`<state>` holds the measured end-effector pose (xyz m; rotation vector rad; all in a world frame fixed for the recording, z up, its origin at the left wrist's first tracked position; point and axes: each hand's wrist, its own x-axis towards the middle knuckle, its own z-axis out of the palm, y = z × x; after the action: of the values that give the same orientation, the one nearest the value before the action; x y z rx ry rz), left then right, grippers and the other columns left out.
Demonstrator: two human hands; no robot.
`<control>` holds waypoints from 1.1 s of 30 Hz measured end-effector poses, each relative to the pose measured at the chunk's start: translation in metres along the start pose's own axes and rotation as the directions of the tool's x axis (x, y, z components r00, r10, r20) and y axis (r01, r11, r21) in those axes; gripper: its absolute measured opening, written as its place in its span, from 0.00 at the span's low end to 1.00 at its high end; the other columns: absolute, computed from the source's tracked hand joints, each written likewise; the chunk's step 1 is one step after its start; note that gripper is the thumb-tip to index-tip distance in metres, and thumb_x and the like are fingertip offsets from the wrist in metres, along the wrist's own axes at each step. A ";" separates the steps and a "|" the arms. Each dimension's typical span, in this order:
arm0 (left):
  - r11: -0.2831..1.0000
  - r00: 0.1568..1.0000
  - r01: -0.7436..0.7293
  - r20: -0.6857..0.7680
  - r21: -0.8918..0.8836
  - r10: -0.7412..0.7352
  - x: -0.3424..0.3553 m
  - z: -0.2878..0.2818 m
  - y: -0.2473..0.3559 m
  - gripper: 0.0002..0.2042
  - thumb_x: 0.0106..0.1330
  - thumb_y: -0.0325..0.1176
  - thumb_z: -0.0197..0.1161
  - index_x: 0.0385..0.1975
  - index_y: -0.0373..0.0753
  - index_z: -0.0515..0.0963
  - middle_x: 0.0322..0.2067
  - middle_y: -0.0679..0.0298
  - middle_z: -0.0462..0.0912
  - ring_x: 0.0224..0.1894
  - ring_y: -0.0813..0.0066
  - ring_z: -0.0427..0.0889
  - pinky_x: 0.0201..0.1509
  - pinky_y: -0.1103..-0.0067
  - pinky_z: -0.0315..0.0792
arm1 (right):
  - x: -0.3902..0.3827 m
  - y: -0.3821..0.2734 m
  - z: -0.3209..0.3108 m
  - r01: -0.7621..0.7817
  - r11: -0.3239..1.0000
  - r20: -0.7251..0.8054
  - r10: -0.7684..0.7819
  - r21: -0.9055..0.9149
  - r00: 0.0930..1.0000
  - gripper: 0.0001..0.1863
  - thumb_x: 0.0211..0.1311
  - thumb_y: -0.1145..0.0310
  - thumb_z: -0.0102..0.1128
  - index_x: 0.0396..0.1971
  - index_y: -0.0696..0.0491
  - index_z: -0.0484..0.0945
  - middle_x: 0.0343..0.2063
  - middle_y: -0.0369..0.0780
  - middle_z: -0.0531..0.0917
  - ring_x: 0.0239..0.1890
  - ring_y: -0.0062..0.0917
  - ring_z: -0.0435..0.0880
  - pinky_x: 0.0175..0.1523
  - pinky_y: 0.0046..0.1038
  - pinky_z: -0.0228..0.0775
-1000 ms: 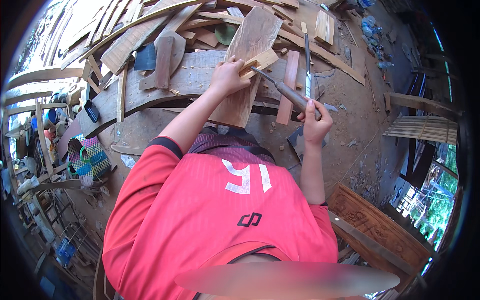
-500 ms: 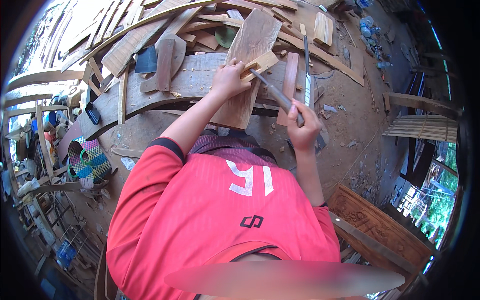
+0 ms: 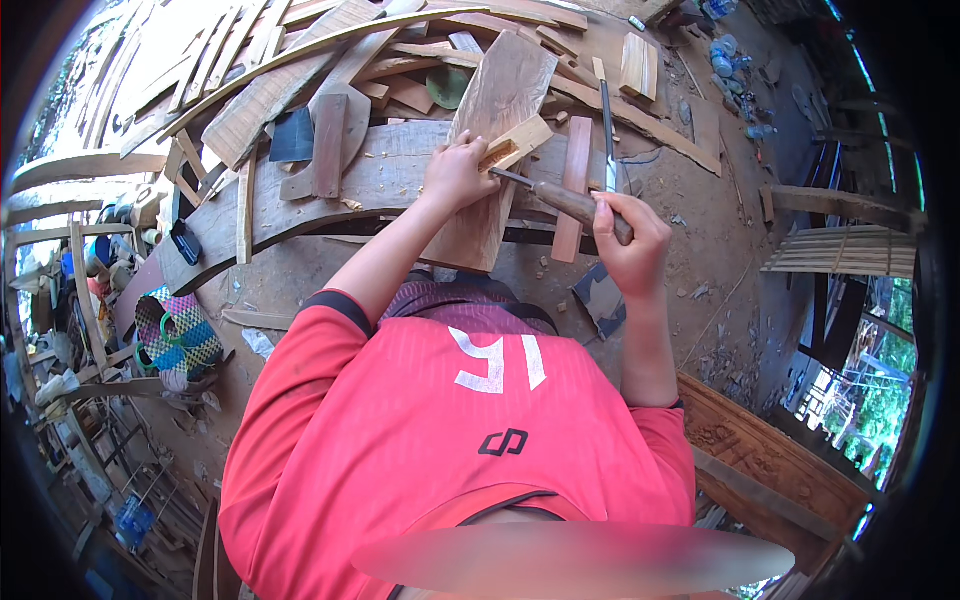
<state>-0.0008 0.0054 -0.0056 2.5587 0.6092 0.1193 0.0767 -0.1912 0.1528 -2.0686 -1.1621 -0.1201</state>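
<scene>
A slotted wooden block (image 3: 522, 138) is held against a broad plank (image 3: 470, 232) by the left hand (image 3: 460, 176), while a wood-handled chisel (image 3: 568, 201) is gripped in the right hand (image 3: 632, 240).

The hands are set apart, the left clamped over the block's left end, the right wrapped around the chisel's handle. The plank is laid slantwise across a curved wooden surface (image 3: 392, 152), with a reddish wood strip (image 3: 577, 160) to the right of the block. The chisel's tip is held at the block's near edge, close to the left thumb; whether wood is touched cannot be told. The slot (image 3: 497, 154) is, by all appearances, being cut or cleared. For the next move, the block would need to be kept steady, the blade lined up with the slot and the left hand kept clear.
</scene>
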 end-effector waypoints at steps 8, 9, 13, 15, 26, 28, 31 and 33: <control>0.999 1.000 0.002 -0.015 -0.037 -0.002 0.001 0.000 0.002 0.29 0.40 0.45 0.60 0.46 0.38 0.69 0.45 0.50 0.72 0.53 0.64 0.68 0.54 0.69 0.60 | 0.002 0.011 0.017 -0.050 0.999 -0.073 0.050 0.006 0.996 0.04 0.46 0.75 0.57 0.24 0.59 0.76 0.24 0.43 0.80 0.28 0.33 0.80 0.34 0.27 0.71; 1.000 1.000 0.003 0.002 -0.031 -0.003 0.001 0.000 0.001 0.29 0.40 0.45 0.60 0.45 0.37 0.69 0.45 0.51 0.72 0.53 0.64 0.67 0.54 0.69 0.60 | 0.002 0.012 0.018 -0.004 1.000 -0.070 0.005 0.006 0.998 0.04 0.47 0.75 0.57 0.24 0.59 0.76 0.24 0.44 0.80 0.28 0.33 0.80 0.34 0.28 0.71; 1.000 1.000 0.003 -0.014 -0.020 -0.003 0.001 0.002 0.000 0.28 0.41 0.46 0.59 0.43 0.36 0.70 0.44 0.51 0.73 0.53 0.64 0.67 0.54 0.68 0.60 | 0.004 0.014 0.020 0.146 0.989 -0.014 -0.145 0.035 0.989 0.08 0.46 0.72 0.61 0.26 0.58 0.74 0.27 0.43 0.79 0.29 0.31 0.80 0.34 0.26 0.71; 0.999 0.999 -0.018 -0.029 -0.030 0.017 0.001 0.004 -0.001 0.28 0.41 0.44 0.60 0.43 0.36 0.70 0.44 0.51 0.73 0.53 0.63 0.67 0.54 0.67 0.61 | 0.005 0.012 0.021 0.060 0.991 -0.049 -0.054 0.124 0.997 0.11 0.44 0.71 0.63 0.27 0.58 0.73 0.27 0.42 0.79 0.29 0.29 0.79 0.35 0.25 0.70; 0.999 1.000 0.008 -0.002 -0.038 -0.008 0.000 0.002 0.000 0.28 0.41 0.44 0.61 0.43 0.34 0.69 0.44 0.53 0.73 0.54 0.63 0.66 0.54 0.67 0.61 | 0.000 0.026 0.035 -0.115 0.982 -0.257 0.152 0.152 0.954 0.12 0.42 0.67 0.65 0.22 0.57 0.71 0.22 0.41 0.74 0.27 0.29 0.75 0.35 0.24 0.66; 0.999 1.000 -0.001 -0.001 -0.036 0.001 -0.001 0.001 0.001 0.28 0.41 0.44 0.61 0.43 0.34 0.69 0.45 0.53 0.72 0.55 0.63 0.65 0.54 0.67 0.61 | -0.007 0.026 0.033 -0.094 0.994 -0.292 0.105 0.052 0.950 0.11 0.43 0.67 0.62 0.20 0.58 0.71 0.22 0.42 0.74 0.26 0.32 0.75 0.34 0.28 0.65; 0.999 0.999 0.026 0.042 -0.035 -0.025 0.002 -0.003 0.005 0.28 0.42 0.45 0.61 0.43 0.34 0.69 0.45 0.52 0.72 0.55 0.63 0.65 0.55 0.68 0.60 | -0.011 0.017 0.033 -0.101 0.994 -0.308 0.112 0.052 0.945 0.11 0.44 0.67 0.61 0.21 0.58 0.71 0.22 0.42 0.74 0.26 0.32 0.74 0.35 0.28 0.65; 0.999 0.999 0.017 0.030 -0.030 -0.016 0.001 -0.001 0.004 0.28 0.42 0.44 0.60 0.42 0.34 0.69 0.45 0.52 0.72 0.55 0.63 0.65 0.54 0.68 0.60 | -0.011 0.014 0.035 -0.118 0.990 -0.310 0.135 0.072 0.941 0.11 0.46 0.66 0.60 0.21 0.58 0.71 0.22 0.41 0.74 0.27 0.30 0.74 0.37 0.27 0.64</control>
<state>0.0011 0.0031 -0.0033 2.5211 0.6132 0.0840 0.0715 -0.1810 0.1154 -1.9840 -0.8274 -0.3408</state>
